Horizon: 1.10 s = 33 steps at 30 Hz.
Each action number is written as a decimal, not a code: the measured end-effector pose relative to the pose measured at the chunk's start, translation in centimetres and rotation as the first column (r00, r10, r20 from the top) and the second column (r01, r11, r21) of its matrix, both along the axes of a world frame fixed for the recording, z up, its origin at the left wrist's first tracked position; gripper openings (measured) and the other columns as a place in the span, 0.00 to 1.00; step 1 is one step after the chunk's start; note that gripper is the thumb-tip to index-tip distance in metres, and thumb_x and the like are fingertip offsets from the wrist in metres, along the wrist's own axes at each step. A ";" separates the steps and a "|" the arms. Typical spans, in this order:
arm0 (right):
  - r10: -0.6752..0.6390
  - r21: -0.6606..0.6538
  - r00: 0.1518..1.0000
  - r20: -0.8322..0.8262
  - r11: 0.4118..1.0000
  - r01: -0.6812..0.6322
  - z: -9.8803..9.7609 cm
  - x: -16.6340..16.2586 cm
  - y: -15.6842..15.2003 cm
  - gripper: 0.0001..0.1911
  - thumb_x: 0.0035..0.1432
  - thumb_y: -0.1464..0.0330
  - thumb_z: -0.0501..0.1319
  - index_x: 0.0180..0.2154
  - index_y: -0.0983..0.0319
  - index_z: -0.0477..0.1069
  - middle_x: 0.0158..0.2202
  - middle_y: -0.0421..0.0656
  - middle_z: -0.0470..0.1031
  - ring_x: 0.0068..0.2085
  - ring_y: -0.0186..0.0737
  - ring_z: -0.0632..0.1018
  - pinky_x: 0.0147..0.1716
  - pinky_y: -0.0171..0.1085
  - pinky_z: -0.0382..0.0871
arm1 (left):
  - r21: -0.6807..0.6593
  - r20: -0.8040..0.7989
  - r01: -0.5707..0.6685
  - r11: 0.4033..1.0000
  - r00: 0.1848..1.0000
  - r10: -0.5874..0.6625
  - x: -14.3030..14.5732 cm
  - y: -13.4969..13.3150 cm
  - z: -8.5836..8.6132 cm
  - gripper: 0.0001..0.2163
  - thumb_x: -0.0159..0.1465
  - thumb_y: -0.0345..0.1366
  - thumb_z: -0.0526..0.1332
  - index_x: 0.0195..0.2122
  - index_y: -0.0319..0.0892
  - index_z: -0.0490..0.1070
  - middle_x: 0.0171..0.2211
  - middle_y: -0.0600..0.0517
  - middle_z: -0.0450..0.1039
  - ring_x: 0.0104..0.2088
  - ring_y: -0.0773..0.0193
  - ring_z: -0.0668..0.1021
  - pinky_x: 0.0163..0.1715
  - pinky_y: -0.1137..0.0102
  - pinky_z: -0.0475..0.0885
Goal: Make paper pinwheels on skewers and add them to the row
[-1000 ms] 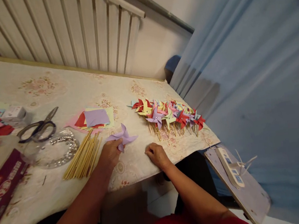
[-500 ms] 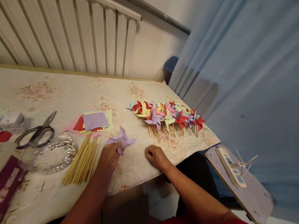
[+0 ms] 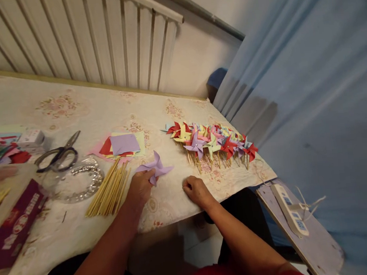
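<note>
My left hand (image 3: 142,186) pinches a light purple paper pinwheel (image 3: 156,168) by its lower left blade, just over the cloth. No stick shows on this pinwheel. Right of it, my right hand (image 3: 196,190) rests near the table's front edge, fingers curled into a fist; what is inside, if anything, is hidden. Thin wooden sticks (image 3: 110,190) lie in a bundle left of my left hand. Behind them sits a stack of coloured paper squares, a purple square (image 3: 125,144) on top. Many finished pinwheels (image 3: 212,143) on sticks are grouped beyond my right hand.
Dark-handled scissors (image 3: 61,154) lie at left, behind a clear round case of silvery pins (image 3: 91,182). Further left are a small white box (image 3: 32,139), paper scraps (image 3: 6,151) and a purple box (image 3: 15,225). A power strip (image 3: 291,209) rests on a board below the table's right end.
The view has turned slightly left, so everything sits further right and more of the left-hand items show. Both hands keep nearly the same pose, and the purple pinwheel stays in my left hand.
</note>
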State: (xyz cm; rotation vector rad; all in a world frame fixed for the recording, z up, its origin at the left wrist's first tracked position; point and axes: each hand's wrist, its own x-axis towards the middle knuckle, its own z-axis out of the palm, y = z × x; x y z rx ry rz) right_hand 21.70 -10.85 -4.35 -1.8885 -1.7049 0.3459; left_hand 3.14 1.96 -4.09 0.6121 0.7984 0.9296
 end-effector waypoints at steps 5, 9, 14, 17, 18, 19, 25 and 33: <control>-0.006 -0.007 1.000 0.018 1.000 0.006 0.1 0.0 -0.1 0.09 0.52 0.78 0.57 0.24 0.61 0.65 0.25 0.38 0.68 0.29 0.34 0.69 0.31 0.33 0.59 | 0.058 -0.002 0.005 0.998 1.000 -0.005 0.0 -0.1 0.0 0.05 0.49 0.34 0.66 0.24 0.41 0.72 0.21 0.56 0.71 0.22 0.69 0.71 0.27 0.73 0.66; 0.010 0.001 0.999 0.038 1.000 -0.010 0.1 0.0 -0.2 0.08 0.52 0.77 0.57 0.25 0.60 0.65 0.25 0.39 0.69 0.29 0.35 0.70 0.32 0.33 0.60 | 0.067 0.018 0.022 0.998 1.000 -0.023 -0.3 -0.2 0.2 0.06 0.49 0.34 0.67 0.22 0.41 0.71 0.21 0.56 0.70 0.22 0.70 0.70 0.27 0.73 0.66; 0.002 0.011 0.997 0.072 1.000 -0.003 0.1 -0.2 -0.5 0.07 0.52 0.76 0.56 0.25 0.60 0.66 0.26 0.39 0.69 0.29 0.36 0.71 0.33 0.34 0.61 | 0.047 0.023 0.012 0.999 1.000 -0.013 -0.4 -0.4 1.0 0.07 0.46 0.33 0.68 0.21 0.40 0.70 0.18 0.57 0.68 0.21 0.71 0.68 0.24 0.75 0.63; -0.006 0.016 0.996 0.089 1.000 0.005 0.0 -0.3 -0.5 0.07 0.52 0.76 0.55 0.25 0.60 0.67 0.26 0.40 0.70 0.29 0.36 0.71 0.32 0.34 0.62 | 0.019 0.024 -0.021 1.000 0.999 0.021 -0.3 -0.4 1.2 0.07 0.46 0.32 0.69 0.22 0.40 0.71 0.20 0.56 0.70 0.22 0.70 0.70 0.25 0.74 0.66; -0.009 0.019 0.996 0.091 1.000 0.007 0.0 -0.3 -0.5 0.07 0.52 0.76 0.55 0.25 0.60 0.67 0.26 0.40 0.70 0.29 0.36 0.71 0.32 0.34 0.62 | 0.008 0.022 -0.032 0.999 0.999 0.032 -0.3 -0.4 1.2 0.07 0.46 0.31 0.69 0.23 0.40 0.72 0.21 0.56 0.71 0.23 0.70 0.71 0.26 0.74 0.66; -0.011 0.021 0.996 0.091 1.000 0.009 0.0 -0.3 -0.5 0.07 0.52 0.76 0.55 0.25 0.60 0.67 0.26 0.40 0.71 0.29 0.36 0.71 0.32 0.34 0.62 | -0.003 0.019 -0.041 0.999 0.999 0.041 -0.2 -0.3 1.2 0.07 0.46 0.31 0.69 0.23 0.40 0.72 0.21 0.56 0.71 0.23 0.70 0.71 0.26 0.74 0.66; -0.018 0.029 0.997 0.069 0.999 0.016 0.1 -0.4 -0.8 0.07 0.53 0.72 0.55 0.25 0.60 0.68 0.26 0.41 0.71 0.29 0.36 0.71 0.33 0.35 0.63 | -0.029 0.012 -0.053 0.998 0.998 0.054 -0.1 -0.3 0.9 0.06 0.46 0.30 0.68 0.24 0.40 0.72 0.23 0.54 0.73 0.24 0.69 0.73 0.28 0.74 0.68; -0.221 0.078 0.931 -0.290 0.964 0.253 0.8 -0.7 -0.4 0.08 0.51 0.64 0.59 0.26 0.61 0.71 0.22 0.38 0.70 0.25 0.35 0.68 0.28 0.35 0.63 | -0.017 -0.004 -0.031 0.999 1.000 0.031 -0.4 -0.5 1.2 0.05 0.45 0.31 0.67 0.23 0.39 0.72 0.19 0.56 0.71 0.22 0.69 0.71 0.25 0.74 0.66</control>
